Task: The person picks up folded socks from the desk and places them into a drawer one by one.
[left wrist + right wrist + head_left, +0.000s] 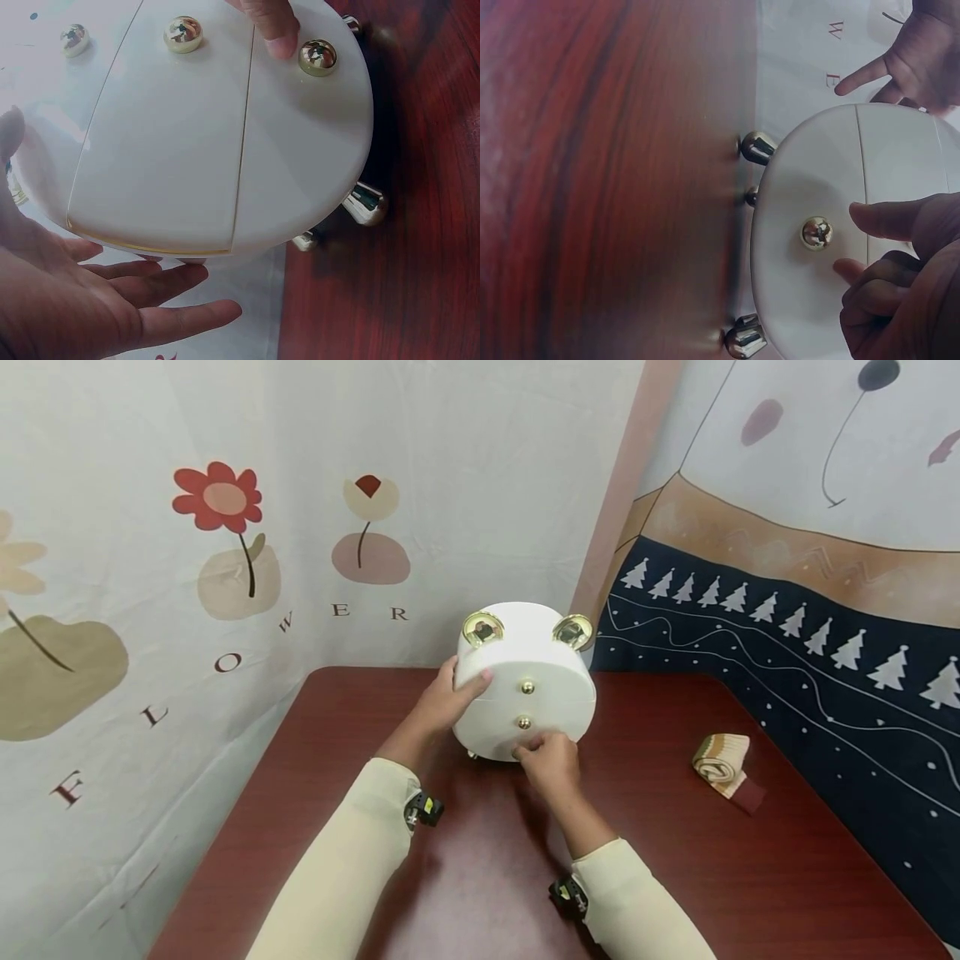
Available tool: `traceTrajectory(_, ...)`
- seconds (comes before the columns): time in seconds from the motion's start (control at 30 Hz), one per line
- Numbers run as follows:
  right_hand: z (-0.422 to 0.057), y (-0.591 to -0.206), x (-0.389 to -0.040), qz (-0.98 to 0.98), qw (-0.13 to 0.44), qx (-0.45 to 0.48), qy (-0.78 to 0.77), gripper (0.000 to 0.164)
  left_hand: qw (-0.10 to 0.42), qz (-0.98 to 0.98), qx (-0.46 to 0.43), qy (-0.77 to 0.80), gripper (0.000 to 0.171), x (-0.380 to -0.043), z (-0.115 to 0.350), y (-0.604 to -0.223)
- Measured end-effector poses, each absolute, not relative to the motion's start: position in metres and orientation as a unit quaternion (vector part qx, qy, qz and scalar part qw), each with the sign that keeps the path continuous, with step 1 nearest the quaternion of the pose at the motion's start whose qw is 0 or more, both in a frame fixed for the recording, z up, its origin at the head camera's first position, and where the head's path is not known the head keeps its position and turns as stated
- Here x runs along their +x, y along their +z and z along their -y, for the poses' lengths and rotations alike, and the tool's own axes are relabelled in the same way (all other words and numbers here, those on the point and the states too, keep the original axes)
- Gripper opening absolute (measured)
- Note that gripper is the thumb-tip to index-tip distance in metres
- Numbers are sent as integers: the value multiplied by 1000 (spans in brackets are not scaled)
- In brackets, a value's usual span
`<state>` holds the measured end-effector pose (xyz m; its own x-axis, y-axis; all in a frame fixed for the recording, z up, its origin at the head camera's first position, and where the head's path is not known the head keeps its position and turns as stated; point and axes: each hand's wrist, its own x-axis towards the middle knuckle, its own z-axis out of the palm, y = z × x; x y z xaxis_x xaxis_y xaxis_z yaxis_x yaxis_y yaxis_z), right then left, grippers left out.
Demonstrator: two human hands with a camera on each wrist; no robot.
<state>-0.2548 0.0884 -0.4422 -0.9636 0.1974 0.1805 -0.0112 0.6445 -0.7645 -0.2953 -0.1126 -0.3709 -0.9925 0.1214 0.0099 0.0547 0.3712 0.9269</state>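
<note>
Head view: I see the round white glossy drawer box with gold ears (525,681) standing at the far middle of the dark red wooden table (787,877), against the flower-printed cloth backdrop (225,552). The left hand (448,697) rests on the box's left flank, thumb laid flat on the front, fingers straight. The right hand (551,762) sits at the lowest front panel, fingertips just below the lower gold ball knob (523,722). A rolled beige striped cloth (723,764) lies well apart to the right.

Left wrist view: the left-hand fingers (161,300) are spread and relaxed beside the box rim, bracing, not gripping.

Right wrist view: the right thumb and forefinger (889,219) flank the knob (817,232), close but, as far as I can tell, not yet pinching it.

Judgement: the step in hand is approaching the bottom drawer's knob. The next move calls for a firm pinch and a straight pull while the left hand steadies the box.
</note>
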Motion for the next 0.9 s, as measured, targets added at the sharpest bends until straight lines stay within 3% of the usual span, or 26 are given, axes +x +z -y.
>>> traceTrajectory(0.27, -85, -448, -258, 909, 78, -68, 405, 18, 26, -830, 55, 554, 97, -298, 110, -374)
traceTrajectory(0.63, -81, -451, -260, 913, 69, -85, 392, 18, 37, -805, 32, 592, 82, -299, 109, -370)
traceTrajectory(0.9, -86, -464, -267, 916, 68, -81, 387, 17, 45, -796, -7, 604, 82, -300, 107, -369)
